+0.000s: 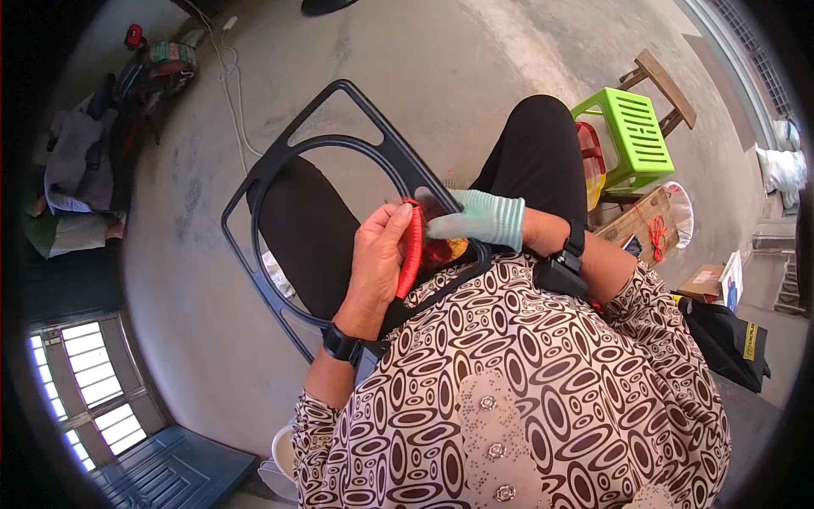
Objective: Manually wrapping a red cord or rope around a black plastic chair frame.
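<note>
A black square frame with a round ring inside it rests tilted across my lap. Tightly coiled red cord covers a curved stretch of the ring. My bare left hand closes on this red-wrapped stretch, thumb and fingertips near its upper end. My right hand, in a pale green and white glove, is closed beside the frame's right bar, close to the top of the wrapping. Its fingertips are partly hidden, so what they hold cannot be made out. Something red and yellow shows beneath the gloved hand.
To the right stand a green plastic stool, a wooden bench and a wooden board with a red cord bundle. A black bag lies nearer. A white cable runs over the floor; cloths are piled left.
</note>
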Motion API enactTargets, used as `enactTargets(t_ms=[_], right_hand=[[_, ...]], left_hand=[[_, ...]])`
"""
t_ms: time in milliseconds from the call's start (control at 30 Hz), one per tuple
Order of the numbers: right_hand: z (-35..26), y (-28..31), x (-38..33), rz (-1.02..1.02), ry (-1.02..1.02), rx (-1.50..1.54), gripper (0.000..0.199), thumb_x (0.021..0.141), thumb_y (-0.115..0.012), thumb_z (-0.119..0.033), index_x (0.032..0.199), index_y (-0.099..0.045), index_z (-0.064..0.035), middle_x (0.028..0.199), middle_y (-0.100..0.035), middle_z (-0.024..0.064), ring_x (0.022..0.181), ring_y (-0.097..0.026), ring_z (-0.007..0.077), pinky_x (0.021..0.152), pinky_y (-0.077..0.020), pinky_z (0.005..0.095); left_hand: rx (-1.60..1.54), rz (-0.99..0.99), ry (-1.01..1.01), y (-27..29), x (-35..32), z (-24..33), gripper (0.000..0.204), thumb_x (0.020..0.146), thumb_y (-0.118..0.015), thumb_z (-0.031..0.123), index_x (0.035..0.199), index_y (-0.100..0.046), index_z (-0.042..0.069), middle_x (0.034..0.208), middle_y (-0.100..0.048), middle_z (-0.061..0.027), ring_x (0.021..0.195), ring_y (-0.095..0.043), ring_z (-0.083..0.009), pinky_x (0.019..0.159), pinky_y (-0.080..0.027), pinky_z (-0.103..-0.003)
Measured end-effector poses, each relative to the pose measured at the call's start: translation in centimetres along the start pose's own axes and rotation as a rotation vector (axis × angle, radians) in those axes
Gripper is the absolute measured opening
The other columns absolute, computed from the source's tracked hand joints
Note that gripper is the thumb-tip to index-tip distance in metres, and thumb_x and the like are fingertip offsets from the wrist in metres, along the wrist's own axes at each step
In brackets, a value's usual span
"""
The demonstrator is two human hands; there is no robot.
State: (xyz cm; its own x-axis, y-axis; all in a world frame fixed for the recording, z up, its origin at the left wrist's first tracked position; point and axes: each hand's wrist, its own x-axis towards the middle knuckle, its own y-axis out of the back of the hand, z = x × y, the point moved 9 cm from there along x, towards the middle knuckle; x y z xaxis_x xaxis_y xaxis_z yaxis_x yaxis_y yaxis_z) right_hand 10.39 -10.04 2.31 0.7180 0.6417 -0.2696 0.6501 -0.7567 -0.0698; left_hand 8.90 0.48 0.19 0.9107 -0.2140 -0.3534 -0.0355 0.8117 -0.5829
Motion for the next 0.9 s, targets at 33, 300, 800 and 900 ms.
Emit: enactTargets(t_ms=[33,300,800,900], right_hand=[[0.5,0.6,0.1,-0.004,-0.003,-0.002,0.053,0.084,-0.060,-0.033,0.122,-0.048,0.0021,0.104,-0.062,0.0134,0.095,-0.059,0.0208,0.087,-0.0447,0.0296],[1.8,5.9,-4.3,-0.075,-0.276,-0.279,0.031,0.082,-0.063,-0.029,0.092,-0.066,-0.0001,0.069,-0.060,0.0018,0.056,-0.055,0.0082,0.052,-0.0454,0.0231],[-3.4,10.7,-6.8,0.406,0.400,-1.247,0.017,0.066,-0.070,-0.010,0.075,-0.057,-0.0050,0.083,-0.061,0.0099,0.082,-0.059,0.0293,0.075,-0.0468,0.0371],[-3.3,11.4,-6.5,0.388,0.211,-1.431,0.016,0.068,-0.068,-0.017,0.076,-0.059,-0.0062,0.081,-0.059,0.0093,0.082,-0.058,0.0311,0.077,-0.0452,0.0395]], left_hand=[[0.023,0.035,0.006,0.3,-0.1,0.1,0.011,0.092,-0.055,0.015,0.088,-0.057,0.005,0.083,-0.061,-0.0024,0.073,-0.057,-0.0089,0.070,-0.049,-0.026],[-0.035,-0.035,0.058,0.4,-0.5,0.5,0.019,0.093,-0.052,0.021,0.091,-0.056,0.002,0.080,-0.061,-0.0083,0.066,-0.059,-0.0142,0.061,-0.051,-0.027],[-0.186,0.020,0.061,1.1,-1.1,1.7,0.022,0.093,-0.051,0.024,0.090,-0.057,0.004,0.078,-0.059,-0.0078,0.064,-0.055,-0.0158,0.057,-0.045,-0.027],[-0.187,-0.016,0.056,0.8,-1.1,1.8,0.022,0.093,-0.050,0.024,0.091,-0.056,0.003,0.077,-0.059,-0.0081,0.064,-0.055,-0.0157,0.056,-0.046,-0.027]])
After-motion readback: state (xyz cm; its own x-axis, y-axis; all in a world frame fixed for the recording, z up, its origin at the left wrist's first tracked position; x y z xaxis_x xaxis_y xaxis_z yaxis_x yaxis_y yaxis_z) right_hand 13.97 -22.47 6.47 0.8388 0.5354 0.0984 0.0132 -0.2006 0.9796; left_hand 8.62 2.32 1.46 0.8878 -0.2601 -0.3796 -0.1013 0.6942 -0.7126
